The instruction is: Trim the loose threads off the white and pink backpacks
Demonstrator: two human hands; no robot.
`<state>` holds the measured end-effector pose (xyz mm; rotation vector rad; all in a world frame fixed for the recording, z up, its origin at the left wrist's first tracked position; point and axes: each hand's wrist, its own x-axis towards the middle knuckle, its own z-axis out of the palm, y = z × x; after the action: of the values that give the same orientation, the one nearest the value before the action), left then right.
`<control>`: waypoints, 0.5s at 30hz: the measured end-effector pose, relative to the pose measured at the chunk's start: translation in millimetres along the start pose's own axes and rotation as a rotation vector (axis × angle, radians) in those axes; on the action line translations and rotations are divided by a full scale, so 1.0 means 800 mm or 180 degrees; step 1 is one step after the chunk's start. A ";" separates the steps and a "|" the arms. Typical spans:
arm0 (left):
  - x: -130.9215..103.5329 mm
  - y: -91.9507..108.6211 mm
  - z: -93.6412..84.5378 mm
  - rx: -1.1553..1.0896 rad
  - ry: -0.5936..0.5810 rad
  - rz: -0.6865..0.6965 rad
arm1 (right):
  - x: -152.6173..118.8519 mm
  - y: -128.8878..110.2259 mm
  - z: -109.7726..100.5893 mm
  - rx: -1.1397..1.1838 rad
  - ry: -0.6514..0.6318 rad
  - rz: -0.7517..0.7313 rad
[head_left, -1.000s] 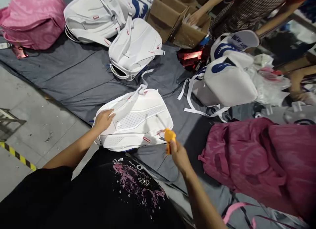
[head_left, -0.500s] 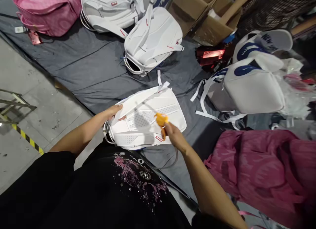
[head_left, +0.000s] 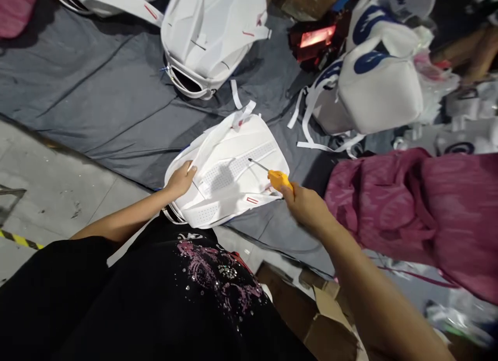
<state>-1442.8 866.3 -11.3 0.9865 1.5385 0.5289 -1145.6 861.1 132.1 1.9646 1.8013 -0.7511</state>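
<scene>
A white backpack (head_left: 252, 135) lies with its padded, perforated back side up in front of me. My left hand (head_left: 181, 180) is closed on one of its shoulder straps, near the end closest to my body. The other strap, with a small red mark, runs along the near side. My right hand (head_left: 307, 205) grips an orange air blow gun (head_left: 279, 180) above the bag's right part. Its thin metal nozzle points left, over the perforated panel. Whether the nozzle tip touches the fabric I cannot tell.
Beyond it on the grey cloth-covered table (head_left: 112, 91) lies another white backpack (head_left: 218, 34). White bags with blue marks (head_left: 383, 101) sit at the right, near shiny red packaging (head_left: 317, 37). Pink bags (head_left: 389, 205) lie nearer on the right. An open cardboard box (head_left: 330, 319) stands below the table edge.
My right hand has moved right with the air blow gun, away from the bag's middle. My left hand keeps its hold on the strap. The view has shifted, showing boxes below.
</scene>
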 end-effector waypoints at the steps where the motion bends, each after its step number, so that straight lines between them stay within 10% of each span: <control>1: -0.012 0.002 0.006 0.0379 0.0172 0.0386 | -0.005 0.005 0.001 0.0042 -0.0019 0.0016; 4: -0.056 -0.002 0.034 0.1747 0.0391 0.1775 | -0.018 0.027 0.000 0.0057 -0.0029 0.0032; 7: -0.094 -0.021 0.075 0.2644 -0.0464 0.2395 | -0.033 0.058 0.000 -0.0058 0.0202 0.0315; 12: -0.100 -0.047 0.122 0.3173 -0.0701 0.1986 | -0.073 0.111 0.015 -0.0051 0.0397 0.0625; 15: -0.080 -0.038 0.120 0.1836 -0.0598 0.1357 | -0.106 0.131 0.032 0.0512 -0.0066 0.0360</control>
<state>-1361.9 779.1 -20.3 1.7796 1.3344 0.2677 -1048.8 766.3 154.6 2.1317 1.6477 -0.9004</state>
